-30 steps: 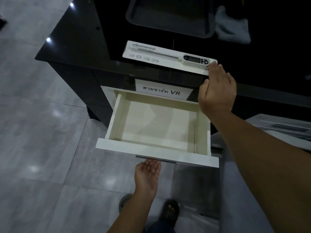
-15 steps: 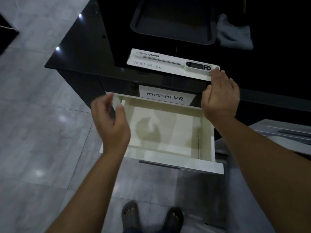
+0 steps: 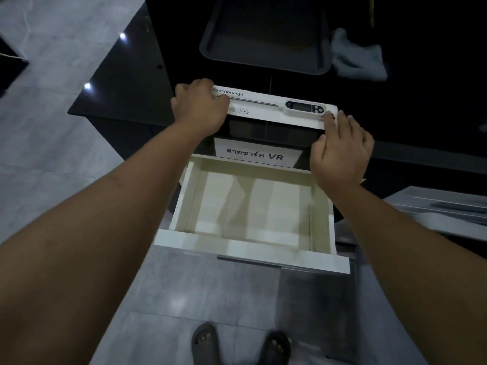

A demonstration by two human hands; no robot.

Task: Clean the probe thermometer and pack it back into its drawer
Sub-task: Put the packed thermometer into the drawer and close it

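Observation:
The white probe thermometer [image 3: 303, 108] lies in its white printed pack [image 3: 266, 119] at the front edge of the black counter [image 3: 123, 85]. My left hand [image 3: 200, 108] curls over the pack's left end and covers the probe tip. At the pack's right end my right hand [image 3: 340, 148] touches the corner with fairly straight fingers. Directly below, the cream drawer [image 3: 250, 250] stands pulled out, with nothing inside it.
A dark tray [image 3: 263, 66] sits further back on the counter, and a crumpled white cloth [image 3: 355, 59] lies to its right. A paper label [image 3: 255, 154] hangs above the drawer. A grey unit [image 3: 434, 206] stands at the right. My sandalled feet [image 3: 205, 343] are on the tiled floor.
My left hand has risen from under the drawer front to the pack's left end and closed over it. My right hand has stayed at the pack's right end.

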